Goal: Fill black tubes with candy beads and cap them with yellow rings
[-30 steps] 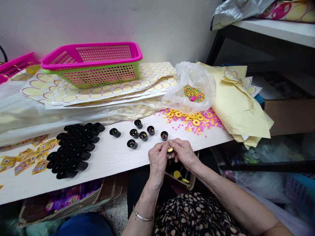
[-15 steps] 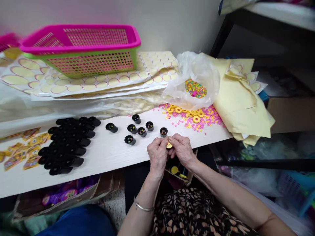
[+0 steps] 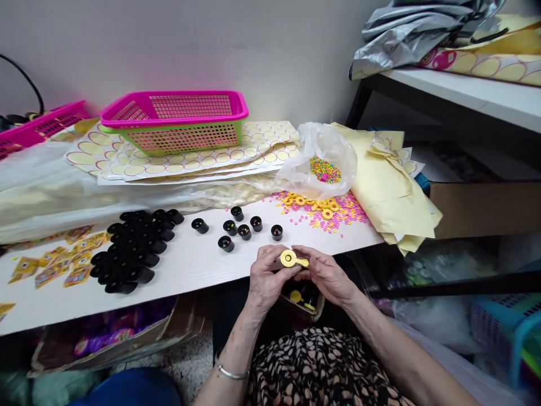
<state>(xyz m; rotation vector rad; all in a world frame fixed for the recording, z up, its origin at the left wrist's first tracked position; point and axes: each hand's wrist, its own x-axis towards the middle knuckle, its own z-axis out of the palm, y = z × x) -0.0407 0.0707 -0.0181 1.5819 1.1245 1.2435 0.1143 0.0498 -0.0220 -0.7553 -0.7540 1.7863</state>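
Observation:
A yellow ring-shaped piece with a short tab (image 3: 288, 258) sits between my two hands, just past the table's front edge. My left hand (image 3: 267, 279) grips its left side between thumb and fingers. Curled around the tab end is my right hand (image 3: 332, 276), with its fingertips at the piece. What lies under the ring is hidden by my fingers. Nearest to my hands stands a small black cup (image 3: 276, 233) with tiny coloured bits inside. Several similar cups (image 3: 244, 232) stand to its left. Yellow rings (image 3: 327, 214) and pink beads (image 3: 310, 220) lie beyond my right hand.
Grouped black cups (image 3: 135, 248) and yellow packets (image 3: 59, 265) occupy the table's left. Behind are a pink-green basket (image 3: 181, 135), a plastic bag (image 3: 325, 141) of coloured beads and yellow paper (image 3: 389, 192). Below my hands is a box (image 3: 315, 316); a shelf (image 3: 465, 90) juts out at right.
The yellow piece is now turned so its ring and tab show, where my fingers covered most of it. My hands have spread slightly apart. The camera view has shifted.

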